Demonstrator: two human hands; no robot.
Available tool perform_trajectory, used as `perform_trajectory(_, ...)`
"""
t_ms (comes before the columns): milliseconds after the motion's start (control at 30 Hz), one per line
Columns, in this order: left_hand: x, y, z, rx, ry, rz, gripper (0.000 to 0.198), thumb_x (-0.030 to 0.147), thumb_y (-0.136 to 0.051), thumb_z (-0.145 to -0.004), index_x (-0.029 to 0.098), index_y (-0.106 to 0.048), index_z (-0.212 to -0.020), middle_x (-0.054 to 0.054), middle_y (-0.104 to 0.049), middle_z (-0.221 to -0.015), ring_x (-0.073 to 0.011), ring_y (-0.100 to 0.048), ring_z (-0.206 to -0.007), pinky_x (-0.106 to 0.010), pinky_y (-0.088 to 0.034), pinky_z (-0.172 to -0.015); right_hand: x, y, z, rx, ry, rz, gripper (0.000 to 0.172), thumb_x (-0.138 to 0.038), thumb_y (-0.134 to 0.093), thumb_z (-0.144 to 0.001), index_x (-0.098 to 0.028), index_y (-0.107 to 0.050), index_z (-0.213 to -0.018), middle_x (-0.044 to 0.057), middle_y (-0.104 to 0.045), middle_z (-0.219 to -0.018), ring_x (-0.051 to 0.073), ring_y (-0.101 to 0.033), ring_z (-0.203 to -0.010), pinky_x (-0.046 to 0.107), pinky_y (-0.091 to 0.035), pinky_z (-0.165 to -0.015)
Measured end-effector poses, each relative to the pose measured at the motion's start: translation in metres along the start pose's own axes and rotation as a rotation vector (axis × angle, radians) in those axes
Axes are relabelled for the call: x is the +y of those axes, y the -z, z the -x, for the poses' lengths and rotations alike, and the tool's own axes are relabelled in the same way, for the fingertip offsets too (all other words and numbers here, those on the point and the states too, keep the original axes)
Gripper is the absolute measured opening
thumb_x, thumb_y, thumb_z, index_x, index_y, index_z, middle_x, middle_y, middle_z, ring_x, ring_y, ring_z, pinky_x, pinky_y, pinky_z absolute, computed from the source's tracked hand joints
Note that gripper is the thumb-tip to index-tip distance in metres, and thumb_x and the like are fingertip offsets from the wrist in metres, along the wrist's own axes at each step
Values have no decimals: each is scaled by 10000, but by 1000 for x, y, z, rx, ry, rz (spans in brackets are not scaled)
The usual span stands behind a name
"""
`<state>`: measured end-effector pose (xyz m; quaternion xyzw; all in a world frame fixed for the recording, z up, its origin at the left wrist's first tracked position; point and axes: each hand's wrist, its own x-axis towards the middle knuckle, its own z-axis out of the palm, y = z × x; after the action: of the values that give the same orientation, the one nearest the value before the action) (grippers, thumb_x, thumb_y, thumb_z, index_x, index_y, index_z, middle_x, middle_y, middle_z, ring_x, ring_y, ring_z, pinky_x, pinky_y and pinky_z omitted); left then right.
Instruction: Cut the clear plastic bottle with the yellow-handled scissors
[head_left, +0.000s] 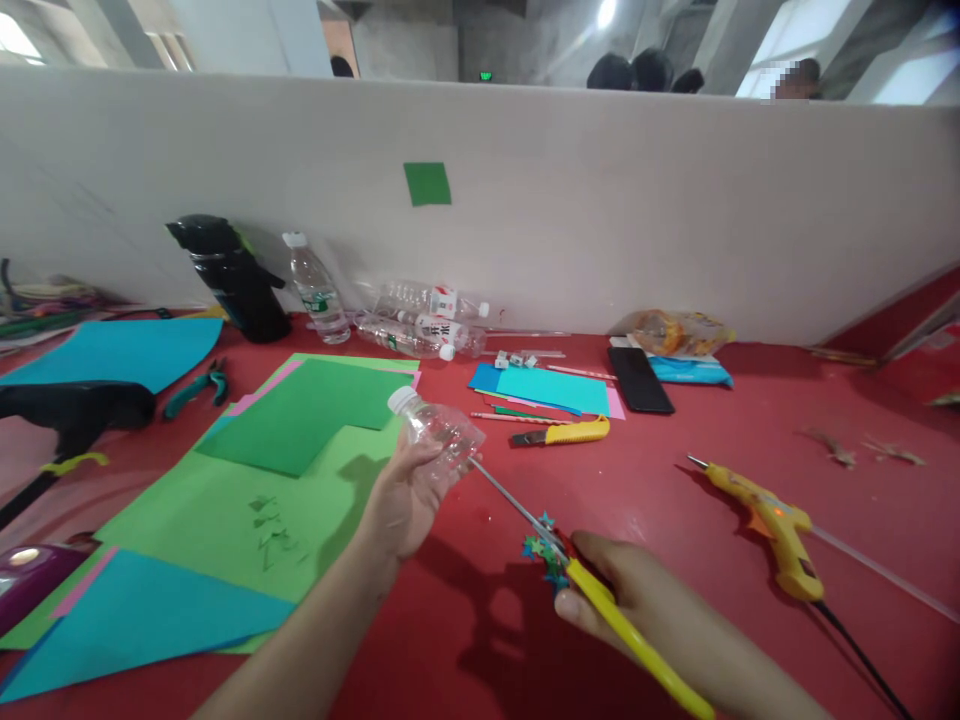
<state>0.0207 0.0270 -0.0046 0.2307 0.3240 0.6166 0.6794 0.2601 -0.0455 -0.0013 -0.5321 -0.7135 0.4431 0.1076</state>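
1. My left hand (401,505) is wrapped round the lower half of a small clear plastic bottle with a white cap (437,428), holding it tilted over the middle of the red desk (712,470)
2. My right hand (637,600) is closed on the yellow-handled metal scissors (525,512), tip touching the bottle's side
3. The bottle looks empty, so I'd guess it's light, thin-walled, slick and easy to dent. Best gripped round the body, clear of the blades
4. There are a few more clear water bottles (319,295) along the desk's back edge, can't tell what's in them

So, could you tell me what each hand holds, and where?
Left hand: clear bottle, by its body. Right hand: scissors, by the yellow handle.
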Motion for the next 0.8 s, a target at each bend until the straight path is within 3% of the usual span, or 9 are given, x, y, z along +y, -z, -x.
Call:
perform_trajectory(100,-3,0,0,-25,3,-21,437,266,-678,-765,220,-540,-1177,-53,-702,-1053,-258,-692,-1010,-419,-551,-901,2,-1,-1,18,5,-10,427,-610,-565,-876,-208,-460,-781,-32,-447,-715,130,-351,-631,237,-296,-545)
perform_trajectory(233,-6,0,1,-37,23,-54,445,220,-685,-744,223,-545,-1166,-38,-708,-993,-243,-699,-974,-397,-549,-890,3,0,-1,-15,56,-154,469,-656,-528,-886,-212,-424,-772,-43,-380,-718,120,-321,-630,228,-275,-528)
perform_trajectory(333,-5,-2,2,-72,24,-37,526,195,-667,-714,228,-532,-1221,-38,-713,-982,-258,-697,-980,-442,-530,-928,0,2,1,-117,92,-303,534,-729,-450,-887,-222,-370,-740,-62,-314,-676,98,-282,-570,215,-248,-485)
perform_trajectory(467,-3,-3,4,-83,7,-49,617,174,-654,-674,229,-514,-1272,-42,-720,-986,-268,-700,-972,-472,-511,-949,-5,4,6,-228,9,-404,620,-845,-372,-819,-236,-341,-708,-74,-323,-585,83,-305,-481,195,-253,-424)
perform_trajectory(600,-6,-2,4,-92,-21,-95,509,211,-682,-717,218,-545,-1207,-41,-712,-966,-260,-696,-973,-427,-532,-899,-10,5,7,-183,-24,-425,654,-894,-384,-759,-242,-337,-726,-83,-328,-573,79,-310,-458,193,-258,-416)
perform_trajectory(800,-7,-6,5,-40,-25,-142,383,275,-729,-756,204,-559,-1092,-49,-701,-991,-238,-699,-944,-389,-568,-829,-9,4,5,-106,100,-272,579,-791,-414,-856,-228,-348,-739,-60,-294,-686,108,-258,-588,237,-221,-497)
